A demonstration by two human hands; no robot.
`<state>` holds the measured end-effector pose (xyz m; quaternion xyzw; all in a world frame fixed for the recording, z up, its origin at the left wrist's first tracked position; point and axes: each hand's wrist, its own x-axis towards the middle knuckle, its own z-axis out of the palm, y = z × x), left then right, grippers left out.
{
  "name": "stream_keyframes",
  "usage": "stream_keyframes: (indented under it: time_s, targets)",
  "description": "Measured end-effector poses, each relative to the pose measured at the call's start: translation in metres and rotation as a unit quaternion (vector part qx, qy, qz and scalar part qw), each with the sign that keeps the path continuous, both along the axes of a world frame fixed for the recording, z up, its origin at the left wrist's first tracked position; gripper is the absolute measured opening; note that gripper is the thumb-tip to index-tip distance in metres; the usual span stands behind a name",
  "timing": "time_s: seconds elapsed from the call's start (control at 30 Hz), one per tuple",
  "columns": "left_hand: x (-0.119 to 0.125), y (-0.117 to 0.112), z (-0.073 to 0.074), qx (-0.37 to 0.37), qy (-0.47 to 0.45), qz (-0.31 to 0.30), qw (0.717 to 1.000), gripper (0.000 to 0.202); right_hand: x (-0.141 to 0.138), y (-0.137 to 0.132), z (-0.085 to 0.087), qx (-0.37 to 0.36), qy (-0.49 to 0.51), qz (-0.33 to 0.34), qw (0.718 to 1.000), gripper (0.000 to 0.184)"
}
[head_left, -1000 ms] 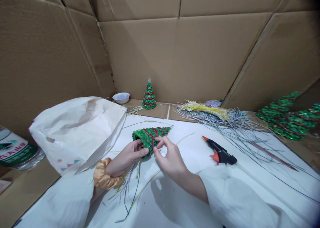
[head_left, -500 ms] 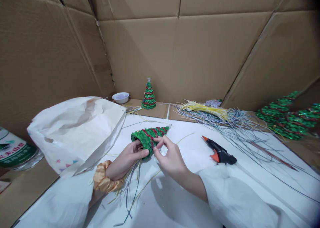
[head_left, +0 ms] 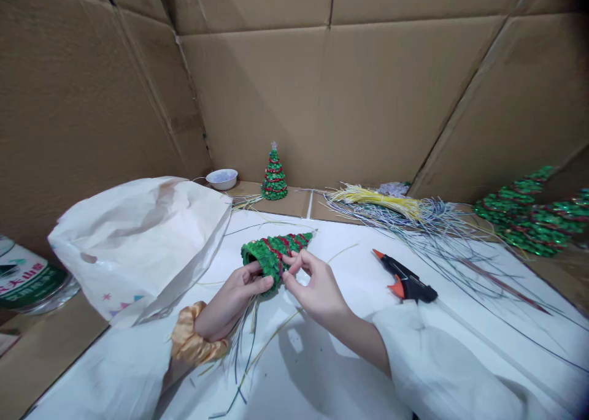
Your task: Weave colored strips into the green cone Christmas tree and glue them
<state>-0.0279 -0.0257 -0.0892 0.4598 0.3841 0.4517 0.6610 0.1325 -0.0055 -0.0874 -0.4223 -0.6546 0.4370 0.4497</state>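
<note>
A small green Christmas tree with red garland and tiny beads lies on its side above the white tabletop, tip pointing right. My left hand grips its base, thumb outside and the other fingers at the hollow underside. Against the tree's near side, by the red garland, my right hand has thumb and fingertips pinched together. Whatever is between those fingertips is too small to make out. Below the tree, loose thin wires in yellow and dark tones lie on the table.
Right of my hands lies a black and orange glue gun. Bundled wires spread behind it. One decorated tree stands at the back beside a white bowl; more trees are far right. A white bag is at left.
My right fingertips have shifted very slightly along the garland. The tree and my left hand hold almost the same place. The view has tilted a touch.
</note>
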Motion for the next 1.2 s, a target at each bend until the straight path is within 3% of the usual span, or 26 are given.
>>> stream_keyframes:
  time_s: [0.4,0.73,1.03,1.2]
  targets:
    - [0.004,-0.005,-0.003,0.017,0.024,0.057,0.998,0.005,-0.001,0.001,-0.003,-0.014,0.024,0.01,1.0,0.013]
    - [0.002,-0.001,-0.005,0.04,0.068,0.056,0.995,0.024,0.013,0.021,0.011,-0.157,0.135,0.028,0.978,0.02]
    - [0.001,0.001,-0.005,0.063,0.121,0.066,0.988,0.032,0.027,0.027,0.037,-0.161,0.129,0.032,0.978,0.02]
    - [-0.002,0.005,-0.008,0.094,0.209,0.094,0.969,0.036,0.029,0.025,0.04,-0.159,0.133,0.081,0.975,0.021]
